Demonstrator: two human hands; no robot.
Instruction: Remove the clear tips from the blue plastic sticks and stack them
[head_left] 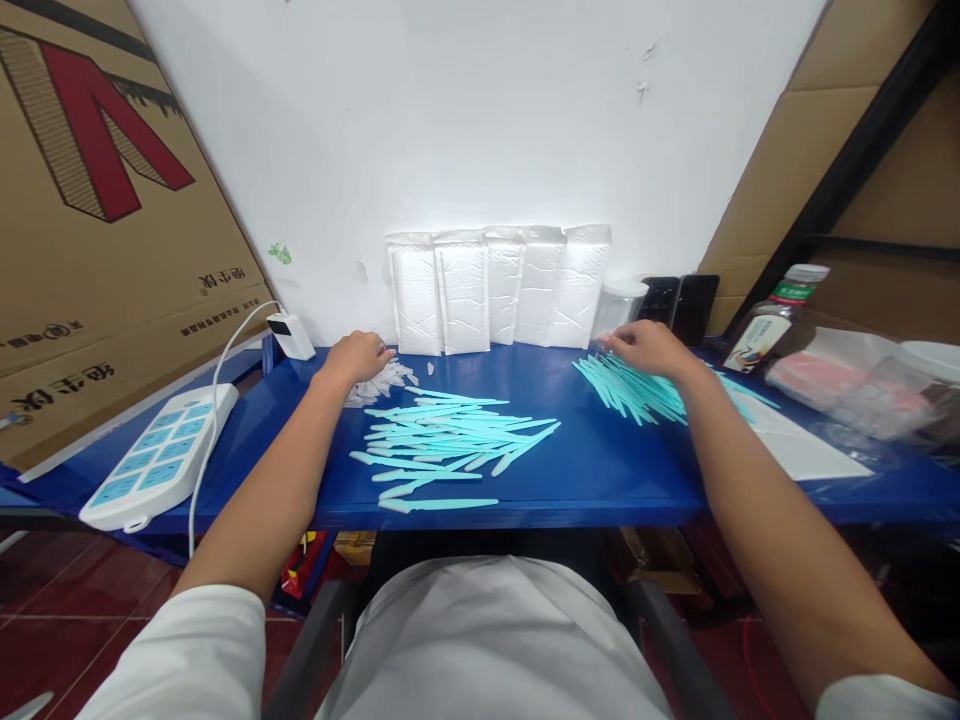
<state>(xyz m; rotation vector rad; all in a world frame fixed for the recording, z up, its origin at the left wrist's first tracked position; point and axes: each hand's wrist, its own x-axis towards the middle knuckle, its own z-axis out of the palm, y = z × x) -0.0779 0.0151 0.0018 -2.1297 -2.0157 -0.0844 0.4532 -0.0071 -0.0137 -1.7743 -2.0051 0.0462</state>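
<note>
My left hand (358,358), fingers curled down and drawn together, is at a heap of small whitish translucent caps (379,385). What its fingertips hold is hidden. My right hand (646,348) reaches to the far end of a pile of teal eyebrow razors (630,388). Its fingers are pinched together, and I cannot make out what is between them. Between the hands, nearer my body, lies a loose pile of lighter turquoise razors (450,430), several with pale caps on one end. One razor (439,504) lies apart along the table's front edge.
White padded packets (463,295) lean against the wall behind the blue table (540,485). A lidded clear jar (619,305), dark phones (694,308), a bottle (772,315) and plastic bags (847,385) stand right. A power strip (161,455) with a white cable lies left.
</note>
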